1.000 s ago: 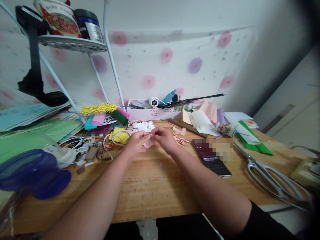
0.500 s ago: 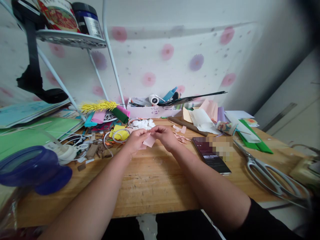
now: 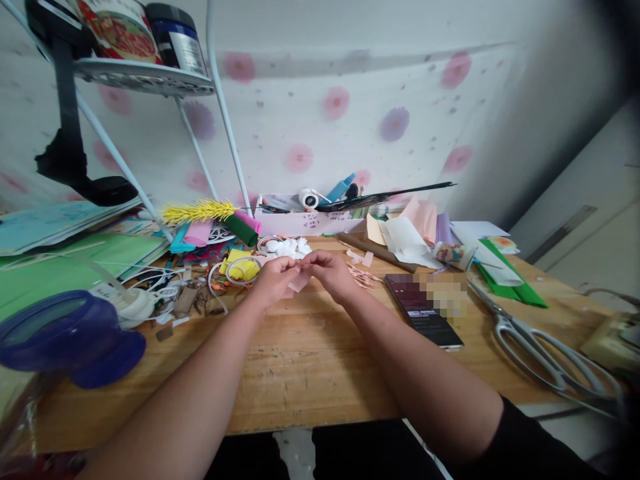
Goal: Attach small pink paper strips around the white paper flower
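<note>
Left hand (image 3: 273, 280) and right hand (image 3: 327, 272) both pinching one small pink paper piece (image 3: 299, 283) above the wooden table (image 3: 300, 360). Seemingly mid-shaping; pink strips (image 3: 361, 277) waiting nearby, scissors (image 3: 543, 353) untouched.

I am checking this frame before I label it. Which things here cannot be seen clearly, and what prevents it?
All from the head view:
- Pink paper piece: mostly hidden between the left hand and right hand; its shape is unclear.
- Phone: screen partly pixelated.
- Scissors: handles fade into the dark right edge.
- Blue container: blurred, too close.
- Cans on the shelf: cut off by the top edge.
</note>
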### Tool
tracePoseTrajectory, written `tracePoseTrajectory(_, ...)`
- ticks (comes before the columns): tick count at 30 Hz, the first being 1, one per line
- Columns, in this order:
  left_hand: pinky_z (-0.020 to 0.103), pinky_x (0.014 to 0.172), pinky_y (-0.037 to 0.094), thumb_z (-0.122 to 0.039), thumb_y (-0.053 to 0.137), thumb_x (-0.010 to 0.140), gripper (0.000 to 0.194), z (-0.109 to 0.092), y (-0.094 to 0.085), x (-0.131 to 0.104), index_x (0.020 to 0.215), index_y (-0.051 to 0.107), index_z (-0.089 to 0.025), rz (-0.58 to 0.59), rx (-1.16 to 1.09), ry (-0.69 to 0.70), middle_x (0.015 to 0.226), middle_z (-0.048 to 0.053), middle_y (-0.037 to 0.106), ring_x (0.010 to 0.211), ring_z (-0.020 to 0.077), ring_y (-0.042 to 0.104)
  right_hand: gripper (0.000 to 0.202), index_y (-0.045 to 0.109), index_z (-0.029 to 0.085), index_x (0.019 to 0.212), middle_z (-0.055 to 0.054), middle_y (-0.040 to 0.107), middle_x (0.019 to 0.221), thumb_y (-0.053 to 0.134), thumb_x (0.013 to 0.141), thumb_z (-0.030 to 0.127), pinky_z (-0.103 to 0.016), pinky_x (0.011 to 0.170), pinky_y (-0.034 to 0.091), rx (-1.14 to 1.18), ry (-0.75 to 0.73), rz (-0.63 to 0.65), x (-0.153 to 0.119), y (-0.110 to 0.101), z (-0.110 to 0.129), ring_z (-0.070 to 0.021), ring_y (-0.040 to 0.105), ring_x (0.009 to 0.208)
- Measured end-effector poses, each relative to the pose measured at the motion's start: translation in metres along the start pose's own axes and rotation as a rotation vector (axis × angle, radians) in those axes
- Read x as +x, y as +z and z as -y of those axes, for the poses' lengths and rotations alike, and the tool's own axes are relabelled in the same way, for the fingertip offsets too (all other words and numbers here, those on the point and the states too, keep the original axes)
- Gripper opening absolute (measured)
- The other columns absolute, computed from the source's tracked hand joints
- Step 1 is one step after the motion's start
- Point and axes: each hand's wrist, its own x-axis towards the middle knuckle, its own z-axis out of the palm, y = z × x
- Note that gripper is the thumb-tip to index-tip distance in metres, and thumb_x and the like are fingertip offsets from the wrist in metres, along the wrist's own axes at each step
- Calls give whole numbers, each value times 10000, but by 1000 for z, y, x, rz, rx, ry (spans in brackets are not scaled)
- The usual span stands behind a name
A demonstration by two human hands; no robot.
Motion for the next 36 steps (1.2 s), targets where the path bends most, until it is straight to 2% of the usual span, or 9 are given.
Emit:
tracePoseTrajectory(4, 198, 481, 347, -313, 532, 659, 143, 0, 1, 0, 641, 524, -171, 15, 43, 2, 552, -39, 477, 536, 101, 450, 81, 553, 144, 663, 24, 523, 609, 544, 606, 201, -208, 549, 379, -19, 10, 14, 1, 0, -1, -77, 462, 569)
tracePoseTrajectory(8, 200, 510, 353, -304, 515, 675, 140, 4, 0, 2, 677, 540, -167, 9, 69, 75, 609, -31, 503, 559, 96, 455, 118, 567, 148, 720, 18, 548, 634, 550, 610, 187, -215, 551, 386, -104, -24, 14, 2, -1, -1, -81, 478, 570)
tracePoseTrajectory(12, 206, 523, 361, -291, 515, 674, 135, 8, -1, 6, 664, 531, -158, 9, 91, 67, 616, -23, 520, 557, 97, 468, 169, 629, 166, 799, -32, 621, 766, 526, 672, 207, -250, 633, 405, -380, -153, 60, 1, -5, -3, -122, 537, 682)
tracePoseTrajectory(16, 216, 520, 384, -317, 513, 677, 162, 11, -1, 6, 691, 541, -158, 27, 100, 28, 640, -5, 551, 583, 116, 504, 211, 638, 202, 867, -46, 636, 814, 478, 730, 205, -254, 647, 395, -640, -314, 70, -1, -6, -4, -140, 548, 720)
tracePoseTrajectory(22, 199, 441, 364, -373, 507, 678, 216, 14, 2, 3, 682, 524, -158, 36, 117, -27, 596, -11, 521, 498, 94, 476, 177, 630, 183, 796, -68, 629, 789, 463, 741, 201, -252, 654, 383, -878, -368, 64, -3, -6, -5, -157, 549, 726)
tracePoseTrajectory(27, 190, 432, 373, -356, 512, 670, 194, 14, 0, 4, 714, 515, -167, 22, 139, -92, 629, -14, 520, 502, 84, 469, 133, 584, 190, 793, -33, 615, 744, 476, 720, 216, -224, 591, 377, -844, -281, 43, -3, -5, -9, -131, 541, 654)
tracePoseTrajectory(34, 178, 462, 351, -304, 493, 691, 144, 10, 1, 2, 705, 507, -162, 44, 159, 28, 618, -16, 500, 510, 67, 441, 77, 529, 176, 723, -5, 574, 674, 494, 656, 188, -222, 564, 375, -631, -174, 49, -2, -5, -7, -115, 513, 610)
tracePoseTrajectory(36, 178, 447, 335, -301, 495, 687, 139, 8, 1, 2, 715, 499, -165, 67, 148, 23, 602, -26, 479, 493, 66, 421, 80, 517, 172, 711, 5, 554, 652, 509, 633, 190, -216, 542, 369, -536, -137, 61, 0, -6, -8, -106, 496, 583)
